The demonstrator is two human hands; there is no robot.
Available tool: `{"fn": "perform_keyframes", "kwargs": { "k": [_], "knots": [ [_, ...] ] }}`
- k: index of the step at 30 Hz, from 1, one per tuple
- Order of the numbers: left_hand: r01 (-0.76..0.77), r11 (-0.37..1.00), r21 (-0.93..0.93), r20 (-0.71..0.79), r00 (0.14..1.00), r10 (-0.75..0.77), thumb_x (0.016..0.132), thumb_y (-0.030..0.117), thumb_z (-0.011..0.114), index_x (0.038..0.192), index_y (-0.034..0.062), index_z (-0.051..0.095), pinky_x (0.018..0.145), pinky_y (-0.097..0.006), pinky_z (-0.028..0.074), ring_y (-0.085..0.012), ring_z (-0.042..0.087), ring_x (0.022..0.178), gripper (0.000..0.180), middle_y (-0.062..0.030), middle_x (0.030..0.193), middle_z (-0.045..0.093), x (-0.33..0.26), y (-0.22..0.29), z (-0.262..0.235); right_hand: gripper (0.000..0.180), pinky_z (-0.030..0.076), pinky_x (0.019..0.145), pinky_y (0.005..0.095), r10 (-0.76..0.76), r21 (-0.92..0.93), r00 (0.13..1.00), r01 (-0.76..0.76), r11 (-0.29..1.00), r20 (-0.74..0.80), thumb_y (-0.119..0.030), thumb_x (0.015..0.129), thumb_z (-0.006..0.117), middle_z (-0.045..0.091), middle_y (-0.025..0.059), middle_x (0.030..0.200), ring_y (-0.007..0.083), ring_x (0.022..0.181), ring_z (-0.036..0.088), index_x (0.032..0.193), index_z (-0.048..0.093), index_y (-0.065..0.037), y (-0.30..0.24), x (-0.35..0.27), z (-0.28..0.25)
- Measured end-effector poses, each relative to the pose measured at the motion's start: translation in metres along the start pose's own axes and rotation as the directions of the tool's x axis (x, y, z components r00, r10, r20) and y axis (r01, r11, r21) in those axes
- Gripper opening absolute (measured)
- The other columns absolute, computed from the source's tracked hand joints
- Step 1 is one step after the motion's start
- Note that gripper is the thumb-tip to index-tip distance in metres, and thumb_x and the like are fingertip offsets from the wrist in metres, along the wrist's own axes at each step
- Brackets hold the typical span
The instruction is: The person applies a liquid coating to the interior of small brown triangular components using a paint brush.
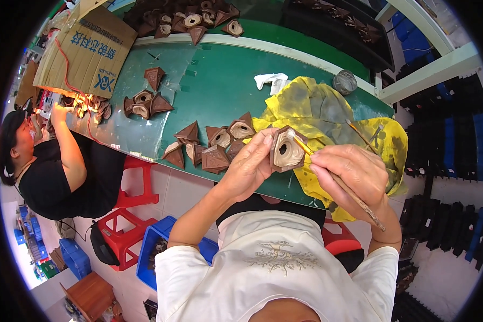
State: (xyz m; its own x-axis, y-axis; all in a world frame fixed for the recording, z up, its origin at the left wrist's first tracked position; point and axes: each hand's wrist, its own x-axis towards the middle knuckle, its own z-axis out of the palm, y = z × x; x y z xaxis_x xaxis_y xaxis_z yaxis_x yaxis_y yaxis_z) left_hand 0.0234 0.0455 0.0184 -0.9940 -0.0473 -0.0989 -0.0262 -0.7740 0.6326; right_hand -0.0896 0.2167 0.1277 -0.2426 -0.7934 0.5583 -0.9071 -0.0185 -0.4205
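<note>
L hand (250, 161) grips brown clay piece (286, 150) | R hand (354, 172) pinches brush (338, 182), tip seemingly in hole

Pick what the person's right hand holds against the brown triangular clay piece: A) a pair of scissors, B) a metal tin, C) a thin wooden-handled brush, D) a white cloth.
C: the right hand grips a thin wooden-handled brush whose tip reaches the pale hollow face of the brown triangular clay piece, which the left hand holds over the yellow stained cloth.
</note>
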Motion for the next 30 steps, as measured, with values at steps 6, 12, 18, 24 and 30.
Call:
{"fn": "perform_keyframes", "kwargs": {
  "k": [6, 12, 18, 24, 30],
  "knots": [
    [0.011, 1.000, 0.014, -0.030, 0.999, -0.011, 0.109, 0.032, 0.035, 0.140, 0.0074, 0.040, 0.101, -0.038, 0.044, -0.0162, 0.053, 0.122, 0.040, -0.0067, 0.133, 0.053, 0.000, 0.001, 0.002, 0.026, 0.056, 0.064, 0.0338, -0.049, 0.001, 0.998, 0.049, 0.999, 0.026, 0.001, 0.069, 0.081, 0.069, 0.0121, 0.085, 0.0265, 0.073, 0.070, 0.092, 0.069, 0.001, 0.005, 0.002, 0.004],
    [0.012, 1.000, 0.012, -0.089, 0.996, -0.010, 0.109, 0.032, 0.036, 0.138, 0.0073, 0.041, 0.098, -0.038, 0.046, -0.0148, 0.053, 0.120, 0.039, -0.0054, 0.129, 0.052, 0.000, 0.000, 0.003, 0.025, 0.055, 0.062, 0.0324, -0.074, 0.071, 0.996, 0.070, 0.995, 0.052, 0.000, 0.069, 0.082, 0.069, 0.0118, 0.085, 0.0247, 0.072, 0.070, 0.090, 0.070, 0.000, -0.003, -0.001, 0.007],
    [0.021, 1.000, 0.004, -0.066, 0.998, -0.021, 0.109, 0.033, 0.035, 0.138, 0.0068, 0.040, 0.099, -0.039, 0.046, -0.0157, 0.053, 0.121, 0.040, -0.0062, 0.131, 0.052, -0.001, 0.001, 0.003, 0.025, 0.055, 0.062, 0.0320, -0.075, 0.058, 0.997, 0.073, 0.996, 0.029, 0.000, 0.068, 0.083, 0.069, 0.0114, 0.085, 0.0245, 0.071, 0.070, 0.090, 0.070, 0.000, 0.003, 0.001, 0.006],
    [0.024, 1.000, 0.007, -0.041, 0.999, -0.024, 0.109, 0.033, 0.035, 0.139, 0.0068, 0.040, 0.101, -0.039, 0.045, -0.0165, 0.053, 0.123, 0.040, -0.0068, 0.133, 0.051, -0.001, -0.001, -0.002, 0.026, 0.055, 0.062, 0.0329, -0.028, -0.037, 1.000, 0.028, 0.999, 0.011, 0.001, 0.068, 0.082, 0.069, 0.0111, 0.086, 0.0253, 0.072, 0.070, 0.091, 0.070, -0.001, 0.010, -0.002, 0.000],
    [0.012, 1.000, 0.001, -0.023, 1.000, -0.012, 0.109, 0.032, 0.036, 0.139, 0.0065, 0.040, 0.104, -0.040, 0.044, -0.0167, 0.052, 0.124, 0.040, -0.0068, 0.134, 0.051, -0.001, 0.001, 0.003, 0.026, 0.054, 0.062, 0.0326, -0.042, 0.010, 0.999, 0.042, 0.999, 0.013, 0.000, 0.069, 0.083, 0.069, 0.0110, 0.085, 0.0251, 0.072, 0.069, 0.091, 0.070, -0.001, 0.006, -0.002, 0.006]
  ]
}}
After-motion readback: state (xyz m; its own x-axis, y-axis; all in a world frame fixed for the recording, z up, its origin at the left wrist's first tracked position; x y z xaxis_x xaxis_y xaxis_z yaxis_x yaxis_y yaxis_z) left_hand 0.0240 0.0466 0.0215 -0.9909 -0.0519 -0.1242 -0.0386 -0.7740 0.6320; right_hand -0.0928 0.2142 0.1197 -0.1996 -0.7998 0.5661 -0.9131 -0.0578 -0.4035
